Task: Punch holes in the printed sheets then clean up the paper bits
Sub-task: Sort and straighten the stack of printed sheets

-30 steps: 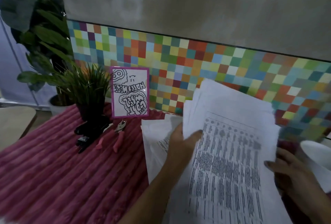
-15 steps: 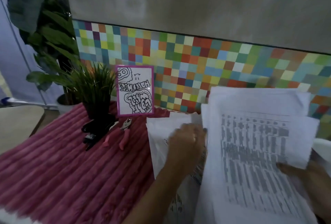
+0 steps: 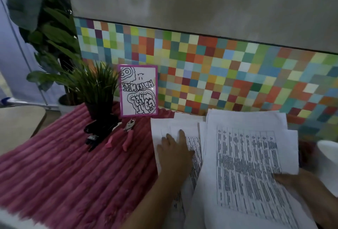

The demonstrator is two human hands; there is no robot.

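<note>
The pink-covered worktop point(image 3: 54, 164) is carrying the printed sheets point(image 3: 247, 164), lying in two loose stacks at the near right. The left grip point(image 3: 173, 153) is pressing flat, fingers straight, on the left stack. The right grip point(image 3: 300, 181) is touching the right stack's edge; pinching or resting, one cannot tell. Sorting seems underway, punching not begun. Next, the pink-handled punch point(image 3: 128, 138), lying left of the sheets, needs fetching.
</note>
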